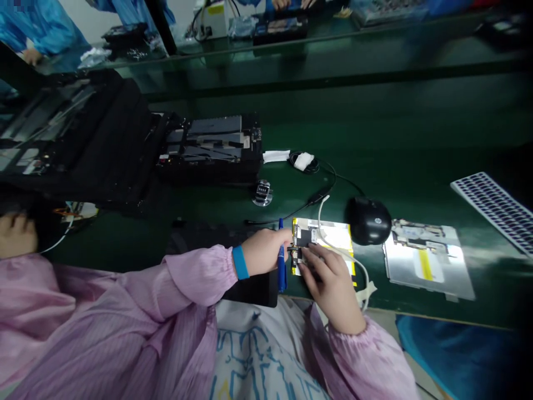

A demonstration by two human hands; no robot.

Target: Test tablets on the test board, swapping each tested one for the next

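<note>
A small opened device (333, 236) with a yellow-edged battery and a dark circuit board lies on the green mat near the table's front edge. My left hand (266, 251), a blue band on its wrist, is closed around a blue pen-like tool (282, 269) at the device's left edge. My right hand (333, 283) lies on the device with fingers bent, the fingertips pressing the board beside the tool. A white cable (358, 266) runs over the device and under my right hand.
A black mouse (368, 221) sits right of the device, then a silver back cover (425, 261) and a keyboard (495, 208). Black trays of parts (212, 145) and a small counter (262, 193) stand behind. Another hand (14, 236) rests at far left.
</note>
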